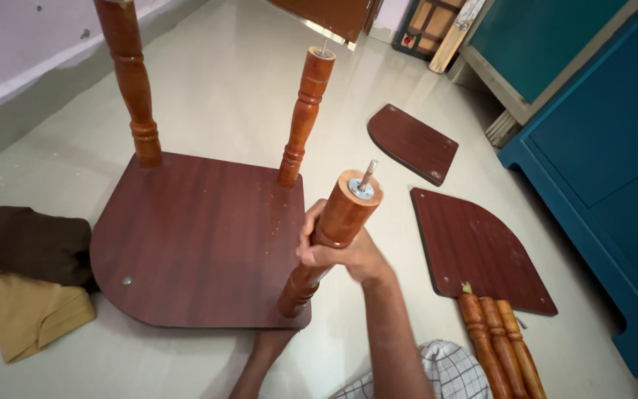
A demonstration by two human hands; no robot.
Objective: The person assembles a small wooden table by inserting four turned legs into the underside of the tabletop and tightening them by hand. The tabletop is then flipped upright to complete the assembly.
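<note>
Head view looks down on a pale floor (pixel 230 81) where furniture parts lie spread. Largest is the blue cabinet (pixel 607 148) along the right edge. Next comes the big dark-brown panel (pixel 186 236) lying flat at the centre, with one rounded corner at the near left. Two turned wooden legs already stand upright on it: the far-left leg (pixel 133 89) and the far-right leg (pixel 303 118), each running up toward another brown board (pixel 326 15) at the top of the frame.

To the right, two smaller brown panels lie flat and apart from the big one: a nearer panel (pixel 474 251) and a farther panel (pixel 411 142). A bundle of spare legs (pixel 500 347) lies just beside the nearer panel's near edge. At the far left, folded cloth (pixel 27 281) in brown and tan rests on the floor, touching the big panel's left edge.

The right hand (pixel 337 255) has its fingers closed around the third leg (pixel 330 236) at mid-length. This leg's foot sits at the big panel's near-right corner; its long axis tilts up and to the right, toward the camera, ending in a metal stud (pixel 367 176) with a washer. The left hand (pixel 263 355) reaches in under the panel's near edge, below that same corner; its fingers are hidden, so whether they are open or closed cannot be told. The right hand is the one on the leg.
</note>
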